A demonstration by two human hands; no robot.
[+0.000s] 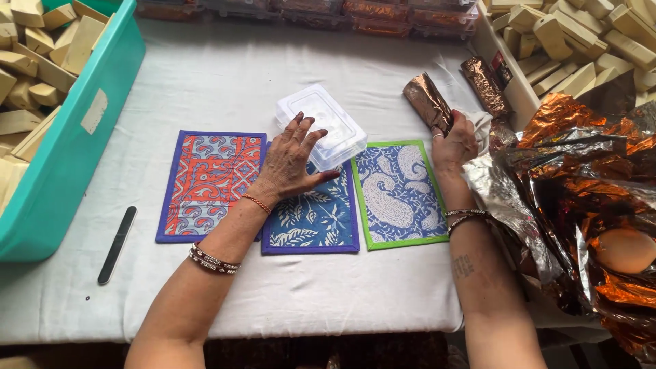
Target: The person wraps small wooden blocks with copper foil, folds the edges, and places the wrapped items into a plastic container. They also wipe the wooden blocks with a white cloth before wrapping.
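Left hand (290,167): fingers spread flat, fingertips resting on the near edge of a clear plastic box (321,126), palm over the blue leaf-print mat (311,215). Right hand (454,143): fingers curled tight round a copper-foil-wrapped bar (428,102), held upright just right of the box. The box lies centre-far on the white cloth (225,75), overlapping the far edges of two mats. Risk, as I judge it: the light box could skid under the flat fingers, since nothing grips it. Count: three printed mats, the other two being the orange one (208,181) at left and the green-bordered paisley one (400,195) at right; one box; one held bar, a second wrapped bar (485,85) far right; one black nail file (117,244) near left.
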